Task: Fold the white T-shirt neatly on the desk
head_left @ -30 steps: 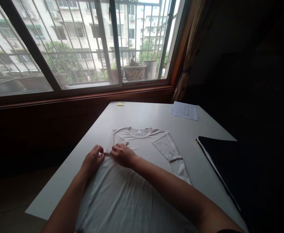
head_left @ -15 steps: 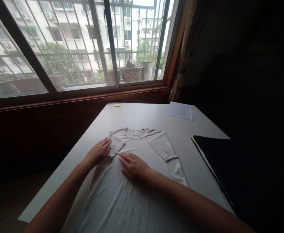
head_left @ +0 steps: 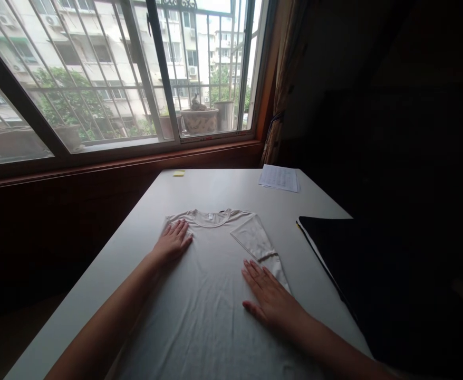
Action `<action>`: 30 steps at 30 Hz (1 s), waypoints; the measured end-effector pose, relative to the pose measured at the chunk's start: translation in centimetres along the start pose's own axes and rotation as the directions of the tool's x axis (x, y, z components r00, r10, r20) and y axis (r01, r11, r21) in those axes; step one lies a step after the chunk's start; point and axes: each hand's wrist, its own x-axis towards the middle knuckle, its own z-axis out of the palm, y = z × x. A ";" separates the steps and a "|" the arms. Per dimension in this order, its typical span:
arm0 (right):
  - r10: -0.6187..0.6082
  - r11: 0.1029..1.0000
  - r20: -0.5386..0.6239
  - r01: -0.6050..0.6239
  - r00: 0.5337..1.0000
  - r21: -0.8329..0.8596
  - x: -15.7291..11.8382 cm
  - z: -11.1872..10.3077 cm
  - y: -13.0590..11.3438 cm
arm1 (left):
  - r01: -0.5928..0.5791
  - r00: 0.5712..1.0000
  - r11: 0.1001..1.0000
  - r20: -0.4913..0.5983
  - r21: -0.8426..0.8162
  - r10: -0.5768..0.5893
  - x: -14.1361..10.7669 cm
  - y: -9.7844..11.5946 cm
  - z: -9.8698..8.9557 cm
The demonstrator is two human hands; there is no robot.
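Left hand with shirt beneath

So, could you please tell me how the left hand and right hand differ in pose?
The left hand lies farther up the shirt, near the collar; the right hand is lower, just below the rightmost sleeve. The left hand angles rightward, the right hand leftward. Both are open, palm down.

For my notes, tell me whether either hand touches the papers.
No, the left hand and right hand are on the shirt, away from the papers.
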 end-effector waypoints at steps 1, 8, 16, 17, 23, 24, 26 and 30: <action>0.017 1.000 -0.018 -0.017 1.000 -0.007 -0.8 0.0 0.4 | 0.000 1.000 1.000 0.008 0.005 0.000 0.0 -0.1 -0.1; 0.038 0.998 -0.025 -0.040 0.999 -0.050 -1.7 -0.7 2.2 | 0.026 0.999 0.999 0.045 0.041 -0.028 0.2 -0.6 -0.4; 0.003 0.998 0.163 0.006 0.987 -0.055 3.7 -3.0 1.7 | 0.136 0.985 0.986 0.092 0.099 -0.145 -0.3 -3.7 -1.3; -0.007 0.999 0.173 0.016 0.985 -0.052 4.4 -3.1 1.8 | 0.150 0.982 0.983 0.097 0.104 -0.160 -0.5 -4.2 -1.5; -0.061 0.996 0.212 0.073 0.975 -0.053 8.7 -3.4 2.6 | 0.235 0.963 0.963 0.103 0.130 -0.249 -1.0 -7.0 -1.7; -0.049 0.996 0.209 0.064 0.977 -0.068 9.3 -3.5 2.5 | 0.246 0.960 0.960 0.100 0.134 -0.260 -1.0 -7.4 -1.7; -0.008 0.994 0.180 0.028 0.984 -0.106 10.1 -3.8 1.6 | 0.265 0.955 0.954 0.096 0.143 -0.280 -1.1 -8.4 -1.7; -0.016 0.993 0.085 0.026 0.996 -0.112 8.2 -4.0 -3.0 | 0.293 0.947 0.943 0.089 0.160 -0.309 -1.1 -10.3 -1.6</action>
